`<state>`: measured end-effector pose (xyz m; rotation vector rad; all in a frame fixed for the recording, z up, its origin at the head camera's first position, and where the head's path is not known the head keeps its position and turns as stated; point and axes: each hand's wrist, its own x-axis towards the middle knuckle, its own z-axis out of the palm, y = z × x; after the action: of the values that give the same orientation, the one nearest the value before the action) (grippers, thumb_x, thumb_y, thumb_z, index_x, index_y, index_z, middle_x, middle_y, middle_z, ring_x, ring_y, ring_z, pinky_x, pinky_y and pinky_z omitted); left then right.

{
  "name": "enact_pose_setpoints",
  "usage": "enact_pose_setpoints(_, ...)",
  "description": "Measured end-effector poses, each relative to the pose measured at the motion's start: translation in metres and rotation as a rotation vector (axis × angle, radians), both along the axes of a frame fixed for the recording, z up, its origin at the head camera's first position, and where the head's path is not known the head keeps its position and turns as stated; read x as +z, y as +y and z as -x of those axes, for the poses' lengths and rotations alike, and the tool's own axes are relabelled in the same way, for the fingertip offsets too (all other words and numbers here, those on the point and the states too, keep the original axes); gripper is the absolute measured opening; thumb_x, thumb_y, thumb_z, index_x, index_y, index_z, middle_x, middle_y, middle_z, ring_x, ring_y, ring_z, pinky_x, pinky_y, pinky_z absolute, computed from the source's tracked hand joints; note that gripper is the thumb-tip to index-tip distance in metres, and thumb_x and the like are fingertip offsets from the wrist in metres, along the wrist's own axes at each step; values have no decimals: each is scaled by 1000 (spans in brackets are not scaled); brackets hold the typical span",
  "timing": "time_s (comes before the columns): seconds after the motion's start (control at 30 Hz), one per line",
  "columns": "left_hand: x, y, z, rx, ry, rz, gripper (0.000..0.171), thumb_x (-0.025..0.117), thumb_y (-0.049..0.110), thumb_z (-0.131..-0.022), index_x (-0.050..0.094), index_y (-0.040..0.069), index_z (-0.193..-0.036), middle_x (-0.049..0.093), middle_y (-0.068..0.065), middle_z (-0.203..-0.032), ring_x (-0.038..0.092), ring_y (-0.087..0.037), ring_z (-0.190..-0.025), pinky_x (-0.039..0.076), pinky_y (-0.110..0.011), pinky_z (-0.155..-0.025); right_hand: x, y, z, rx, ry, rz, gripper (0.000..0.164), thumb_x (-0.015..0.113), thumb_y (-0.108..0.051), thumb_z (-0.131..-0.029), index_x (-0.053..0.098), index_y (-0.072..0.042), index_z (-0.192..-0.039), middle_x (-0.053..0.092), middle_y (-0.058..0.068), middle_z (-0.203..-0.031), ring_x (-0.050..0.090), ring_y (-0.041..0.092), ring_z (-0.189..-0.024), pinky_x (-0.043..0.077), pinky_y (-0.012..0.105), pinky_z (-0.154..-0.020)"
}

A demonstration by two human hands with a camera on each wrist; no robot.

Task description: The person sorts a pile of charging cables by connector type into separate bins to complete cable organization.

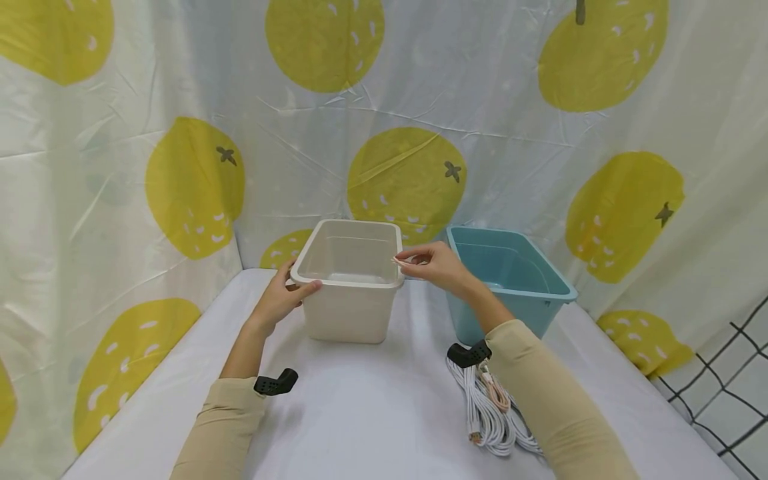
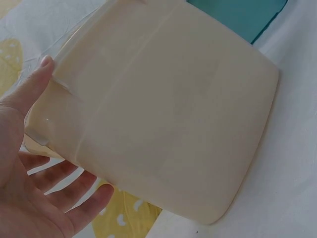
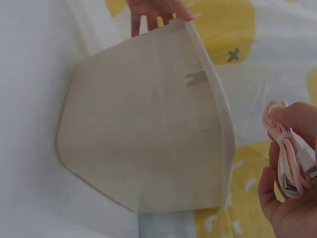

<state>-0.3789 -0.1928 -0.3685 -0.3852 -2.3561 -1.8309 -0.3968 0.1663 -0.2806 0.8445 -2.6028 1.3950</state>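
Observation:
A beige plastic bin (image 1: 348,312) stands upright on the white table. My left hand (image 1: 279,298) grips its near left rim corner, thumb in front and fingers along the side; in the left wrist view that hand (image 2: 37,183) has its fingers spread against the bin. Over the bin's right rim, my right hand (image 1: 437,267) pinches a coiled pink USB cable (image 1: 408,262). The right wrist view shows this cable (image 3: 285,141) bound at its middle, with metal plugs at the lower end, between the thumb and fingers of the right hand (image 3: 292,208).
A teal bin (image 1: 510,310) stands to the right. Bundled white cables (image 1: 495,420) and another pink cable (image 1: 497,393) lie near the right forearm, which partly covers them. Behind hangs a lemon-print curtain (image 1: 300,147); a black wire grid (image 1: 726,393) is at the right edge.

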Motion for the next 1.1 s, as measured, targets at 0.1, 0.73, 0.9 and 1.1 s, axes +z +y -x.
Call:
enact_pose_setpoints(0.1, 1, 2, 0, -3, -3, 1, 96, 79, 39, -94, 20, 15, -165, 38, -17, -158, 48, -37, -137, 44, -56, -102, 2, -5, 3, 8, -8, -3, 27, 77, -17, -95, 78, -12, -122, 71, 7, -110, 62, 26, -96, 54, 40, -76)
enact_pose_setpoints(0.73, 4, 6, 1, -19, 5, 2, 95, 78, 39, -94, 20, 16, -165, 39, -16, -157, 47, -36, -138, 45, -54, -101, 7, -63, 28, 26, 4, -94, 25, 78, -19, -94, 81, -15, -118, 75, 5, -92, 52, 16, -69, 39, 28, -57)
enact_pose_setpoints(0.9, 13, 5, -10, -26, -23, 1, 91, 76, 30, -97, 20, 11, -165, 37, -19, -158, 46, -39, -139, 45, -53, -100, 6, -74, 28, 42, -13, -134, 34, 79, -18, -92, 77, -12, -126, 75, 6, -111, 65, 19, -93, 50, 30, -73)
enact_pose_setpoints(1.1, 3, 0, 0, -13, -1, 10, 92, 77, 35, -96, 19, 16, -166, 38, -16, -158, 47, -37, -137, 45, -47, -96, 5, -70, 33, 88, -25, -104, 51, 81, -17, -91, 67, -8, -139, 66, 15, -136, 65, 28, -117, 53, 41, -95)
